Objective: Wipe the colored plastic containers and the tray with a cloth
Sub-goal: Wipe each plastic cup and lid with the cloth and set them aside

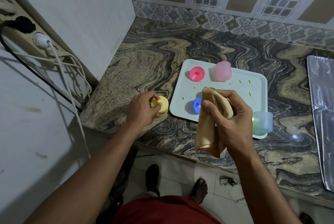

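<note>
Swirled grey-tan granite counter (144,57), patterned tile wall. Small yellow plastic container (161,106) is pinched in left hand (142,110), beside white rectangular tray (240,88). Folded tan cloth (207,120), long axis vertical, is gripped in right hand (233,122).

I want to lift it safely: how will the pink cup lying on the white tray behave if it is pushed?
The pink cup lies on its side on the tray, so it will probably roll in a curve when nudged. It looks like thin translucent plastic, so it is likely light and stiff, not fragile. The tray's smooth surface may let it slide easily.
</note>
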